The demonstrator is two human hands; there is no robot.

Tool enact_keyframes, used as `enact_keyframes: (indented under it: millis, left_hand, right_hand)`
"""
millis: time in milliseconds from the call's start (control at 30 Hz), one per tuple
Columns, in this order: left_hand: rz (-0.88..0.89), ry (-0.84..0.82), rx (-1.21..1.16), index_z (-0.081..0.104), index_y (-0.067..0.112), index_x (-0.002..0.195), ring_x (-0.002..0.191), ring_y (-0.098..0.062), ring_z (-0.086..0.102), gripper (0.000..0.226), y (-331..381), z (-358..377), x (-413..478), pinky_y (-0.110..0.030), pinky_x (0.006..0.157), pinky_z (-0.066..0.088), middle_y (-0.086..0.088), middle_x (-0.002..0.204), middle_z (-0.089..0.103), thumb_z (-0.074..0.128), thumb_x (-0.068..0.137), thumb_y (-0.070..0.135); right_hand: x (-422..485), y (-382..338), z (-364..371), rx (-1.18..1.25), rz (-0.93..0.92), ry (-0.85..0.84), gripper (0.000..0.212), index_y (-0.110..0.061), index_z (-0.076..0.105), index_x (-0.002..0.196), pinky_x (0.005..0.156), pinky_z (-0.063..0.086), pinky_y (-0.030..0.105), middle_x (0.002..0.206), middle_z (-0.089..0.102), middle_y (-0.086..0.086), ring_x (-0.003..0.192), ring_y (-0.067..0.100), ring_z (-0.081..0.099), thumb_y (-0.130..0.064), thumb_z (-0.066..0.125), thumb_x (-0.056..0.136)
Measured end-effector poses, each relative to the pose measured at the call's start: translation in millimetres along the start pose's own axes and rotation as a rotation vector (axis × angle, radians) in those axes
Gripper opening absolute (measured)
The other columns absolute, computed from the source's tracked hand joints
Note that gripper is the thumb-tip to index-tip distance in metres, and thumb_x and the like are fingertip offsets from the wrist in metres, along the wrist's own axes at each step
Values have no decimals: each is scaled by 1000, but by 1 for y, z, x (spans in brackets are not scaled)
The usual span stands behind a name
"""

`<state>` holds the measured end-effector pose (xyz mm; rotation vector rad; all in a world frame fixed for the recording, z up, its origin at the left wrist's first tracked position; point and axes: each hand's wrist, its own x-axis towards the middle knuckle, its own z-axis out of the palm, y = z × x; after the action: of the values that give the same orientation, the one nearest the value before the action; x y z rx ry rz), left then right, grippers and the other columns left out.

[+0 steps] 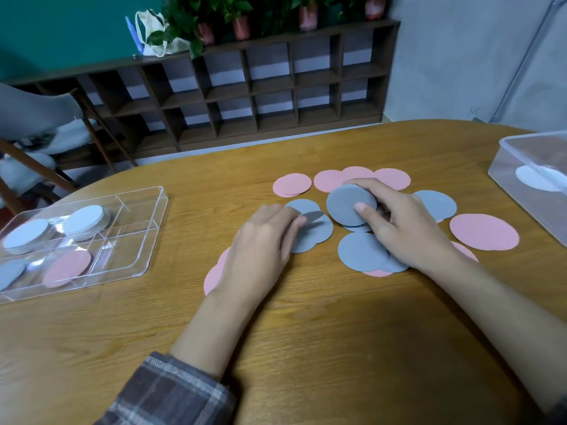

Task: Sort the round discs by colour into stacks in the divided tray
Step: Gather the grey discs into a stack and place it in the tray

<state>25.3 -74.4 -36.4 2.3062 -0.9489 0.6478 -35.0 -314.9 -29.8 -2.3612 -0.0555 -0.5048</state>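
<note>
Mid-sort, by the look of it, at the gathering of the greys. Right grip (405, 228) curled tight round a thin stack of grey discs (346, 204), thumb pressed on the top face, fingers hooked over the far edge. Held just off the worktop (306, 326) at the middle of the loose spread, with pink discs (293, 184) in a row beyond and loose grey discs (362, 251) flat below. Left grip (260, 237) laid on another grey disc (316, 233) just beside, fingers bent over its left edge, thumb hidden; pinching or only pressing, cannot tell.

Round, so no long axis to speak of. Tilted in the hold, flat face turned up and toward the wearer, not level with the worktop.

Well apart at the left, the divided tray (147, 228), holding 2 white stacks (84, 220) in the far compartments, then 1 tray grey (10, 273) and 1 tray pink (67, 266) nearer; hard to tell whether parted by a divider.

Next, probably: add the left-side grey to the held stack, square the edges, carry across to the tray and set down flat on the grey already there, clear of the pink beside it.
</note>
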Motion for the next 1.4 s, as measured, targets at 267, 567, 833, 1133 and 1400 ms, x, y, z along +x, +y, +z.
enact_keyframes:
  millis: [267,567,833,1133,1400]
  left_hand:
    - [-209,53,-358,75,15,103,64,-7,65,9,15,-4,3,-19,66,50,12,68,66,75,96,20]
    - [-310,18,-401,77,16,100,59,-4,69,17,23,0,4,-17,65,51,7,62,72,79,92,30]
    - [-156,-93,-121,74,20,113,96,-15,63,40,7,12,1,-34,84,51,7,104,72,78,87,51]
    - [-161,-233,-44,73,24,122,118,-17,63,36,6,12,-1,-37,94,51,8,126,72,70,94,46]
    - [-81,-76,-84,77,24,102,92,-19,59,28,7,9,0,-38,80,49,6,96,69,52,105,36]
  right_hand:
    - [-2,-11,2,88,31,-39,37,-40,56,138,70,46,27,86,63,-23,80,8,59,-22,46,107]
    - [-8,-23,9,91,-48,-160,37,-41,52,141,69,53,28,97,67,-10,82,9,63,-39,53,104]
    - [-4,-15,5,-88,-101,-30,40,-30,56,143,73,37,6,95,64,-15,85,-13,53,-20,55,105]
    - [-1,-7,0,-224,-60,15,40,-32,52,145,79,43,31,121,68,-6,101,12,56,-21,50,106]
    - [-2,-11,0,-198,-63,15,35,-27,57,138,70,31,25,99,60,-11,85,6,47,-17,52,105]
